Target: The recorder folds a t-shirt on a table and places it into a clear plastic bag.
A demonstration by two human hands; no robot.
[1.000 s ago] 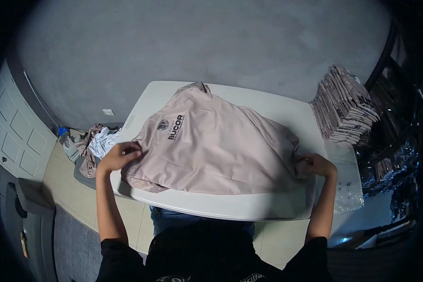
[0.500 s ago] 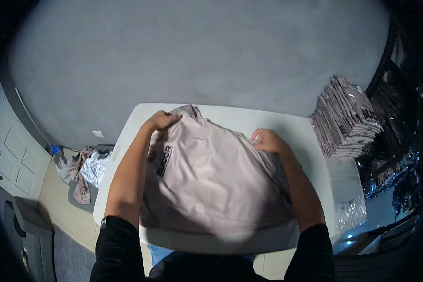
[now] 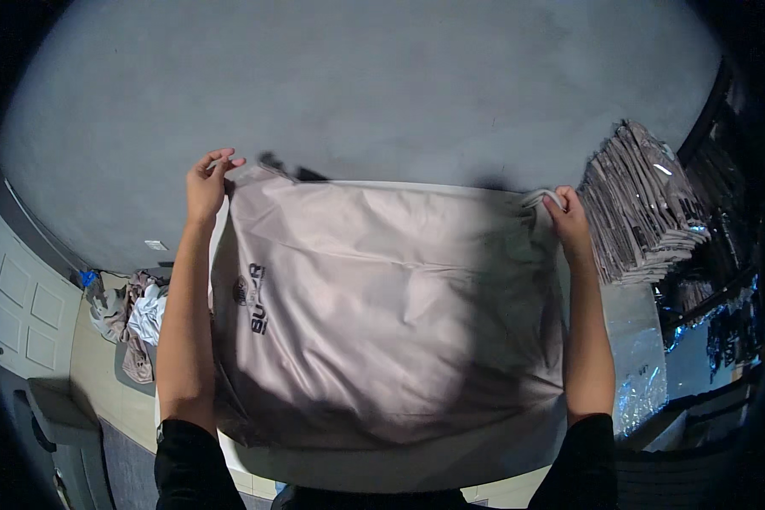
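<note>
A large pinkish-beige garment (image 3: 357,323) with black printing near its left side lies spread and rumpled over a white table. Beside its far left corner is my left hand (image 3: 206,187), its fingers bent and apart, with no cloth visible between the fingertips. My right hand (image 3: 572,223) pinches a bunched fold at the far right corner. Shadow covers the right part of the cloth, and the garment hides most of the tabletop.
To the right stands a tall stack of folded garments (image 3: 642,208), next to clear plastic packaging (image 3: 642,387). Loose clothes (image 3: 144,310) lie in a pile at the left, by a white door (image 3: 27,297). A grey wall (image 3: 365,93) rises behind the table.
Both hands have moved outward and farther away, and the garment has spread wider and flatter. My left hand has come off the cloth; my right still grips its edge.
</note>
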